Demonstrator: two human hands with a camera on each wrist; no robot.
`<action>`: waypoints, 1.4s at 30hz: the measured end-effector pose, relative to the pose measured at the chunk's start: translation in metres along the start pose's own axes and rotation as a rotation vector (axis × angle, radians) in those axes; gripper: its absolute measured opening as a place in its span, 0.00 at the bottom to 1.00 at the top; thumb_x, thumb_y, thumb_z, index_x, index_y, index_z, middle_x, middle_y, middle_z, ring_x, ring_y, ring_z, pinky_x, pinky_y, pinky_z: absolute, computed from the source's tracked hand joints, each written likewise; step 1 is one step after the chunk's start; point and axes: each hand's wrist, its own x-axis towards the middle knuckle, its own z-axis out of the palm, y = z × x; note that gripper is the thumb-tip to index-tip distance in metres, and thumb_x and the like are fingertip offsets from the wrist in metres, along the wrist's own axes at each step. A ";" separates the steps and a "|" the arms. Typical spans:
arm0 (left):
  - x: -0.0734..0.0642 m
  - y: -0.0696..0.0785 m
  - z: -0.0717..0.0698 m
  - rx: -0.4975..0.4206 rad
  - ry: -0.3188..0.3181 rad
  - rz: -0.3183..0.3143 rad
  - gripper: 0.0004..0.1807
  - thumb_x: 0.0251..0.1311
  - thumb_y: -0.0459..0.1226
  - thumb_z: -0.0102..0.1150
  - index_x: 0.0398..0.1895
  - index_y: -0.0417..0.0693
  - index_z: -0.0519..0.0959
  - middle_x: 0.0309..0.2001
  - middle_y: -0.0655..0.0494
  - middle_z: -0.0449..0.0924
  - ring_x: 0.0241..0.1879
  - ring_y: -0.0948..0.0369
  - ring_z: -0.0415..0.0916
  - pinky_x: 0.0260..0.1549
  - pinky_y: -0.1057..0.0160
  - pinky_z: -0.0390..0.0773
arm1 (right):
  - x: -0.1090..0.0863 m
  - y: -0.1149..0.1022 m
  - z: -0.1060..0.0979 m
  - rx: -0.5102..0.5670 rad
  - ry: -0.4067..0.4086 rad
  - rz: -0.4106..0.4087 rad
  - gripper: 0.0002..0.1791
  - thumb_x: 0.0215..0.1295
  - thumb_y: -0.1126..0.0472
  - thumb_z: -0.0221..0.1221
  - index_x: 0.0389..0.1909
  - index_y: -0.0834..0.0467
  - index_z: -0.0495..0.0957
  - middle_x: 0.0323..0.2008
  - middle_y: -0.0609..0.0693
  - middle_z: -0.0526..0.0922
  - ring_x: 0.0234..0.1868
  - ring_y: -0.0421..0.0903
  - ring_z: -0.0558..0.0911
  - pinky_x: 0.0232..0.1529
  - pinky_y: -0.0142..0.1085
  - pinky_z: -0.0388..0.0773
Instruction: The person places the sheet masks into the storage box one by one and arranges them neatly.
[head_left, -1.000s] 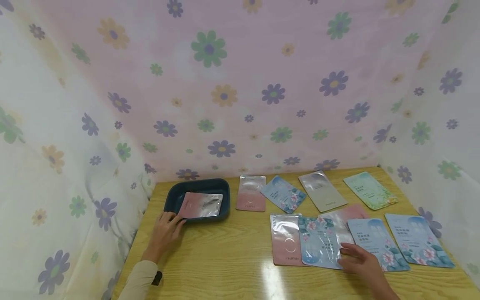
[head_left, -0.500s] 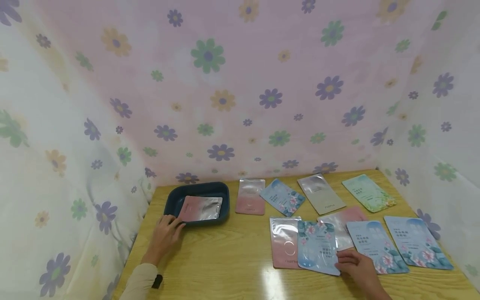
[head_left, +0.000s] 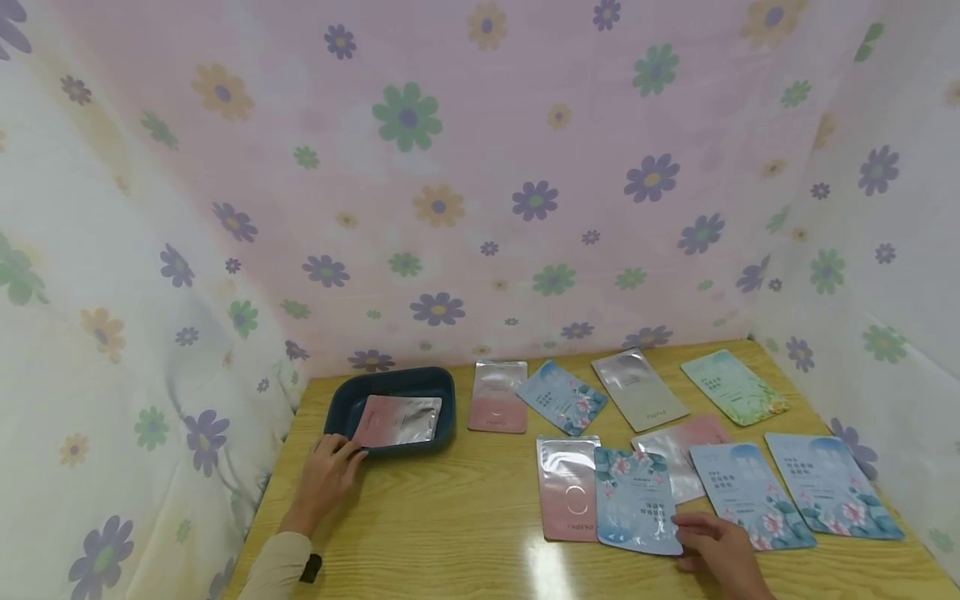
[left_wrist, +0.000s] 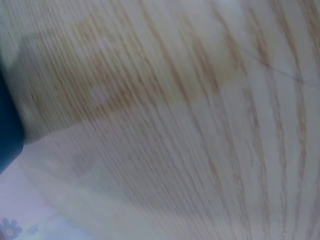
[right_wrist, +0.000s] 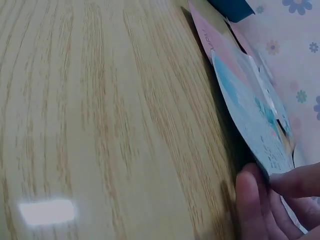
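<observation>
Blue sachet [head_left: 636, 502] lies near right, long axis near-to-far, just left of the right hand [head_left: 722, 552] I pinch it with; left hand [head_left: 326, 477] touches the tray [head_left: 393, 383], grip unclear.

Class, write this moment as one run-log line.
left hand: on near left corner of bin | right hand: pinching edge of blue packet | bin: holds pink packet

Wood-grain table [head_left: 435, 525]: dark tray [head_left: 423, 448], flat packets [head_left: 498, 400].
</observation>
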 end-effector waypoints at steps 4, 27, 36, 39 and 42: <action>-0.001 -0.001 -0.001 0.007 -0.014 -0.008 0.08 0.49 0.35 0.66 0.31 0.40 0.81 0.28 0.49 0.70 0.28 0.52 0.67 0.33 0.49 0.70 | -0.003 0.000 0.003 -0.022 0.025 0.006 0.26 0.47 0.64 0.71 0.48 0.72 0.77 0.34 0.54 0.83 0.31 0.48 0.82 0.31 0.43 0.81; 0.001 0.004 0.001 0.009 -0.011 -0.030 0.07 0.49 0.34 0.68 0.28 0.40 0.81 0.28 0.48 0.71 0.29 0.50 0.69 0.32 0.48 0.71 | -0.005 -0.002 0.001 -0.146 0.061 -0.095 0.19 0.57 0.70 0.62 0.50 0.71 0.77 0.57 0.74 0.68 0.29 0.50 0.85 0.31 0.39 0.81; 0.002 0.004 0.000 -0.009 0.002 -0.039 0.07 0.48 0.33 0.68 0.29 0.41 0.81 0.28 0.47 0.71 0.29 0.50 0.69 0.33 0.49 0.70 | -0.005 -0.003 0.001 -0.172 0.102 -0.227 0.17 0.60 0.76 0.55 0.52 0.72 0.75 0.51 0.69 0.76 0.26 0.51 0.85 0.30 0.36 0.81; 0.003 0.003 -0.001 0.005 -0.014 -0.048 0.08 0.46 0.33 0.70 0.29 0.42 0.81 0.28 0.48 0.71 0.29 0.51 0.69 0.33 0.49 0.70 | -0.004 -0.006 0.000 -0.163 0.103 -0.281 0.17 0.61 0.76 0.55 0.52 0.72 0.76 0.52 0.67 0.76 0.26 0.51 0.85 0.31 0.36 0.81; 0.002 0.004 -0.001 0.011 -0.017 -0.044 0.08 0.45 0.33 0.70 0.28 0.42 0.81 0.28 0.49 0.71 0.29 0.51 0.69 0.33 0.50 0.70 | -0.004 -0.011 -0.002 -0.160 0.102 -0.305 0.18 0.61 0.74 0.55 0.53 0.70 0.76 0.52 0.64 0.77 0.27 0.51 0.85 0.32 0.35 0.81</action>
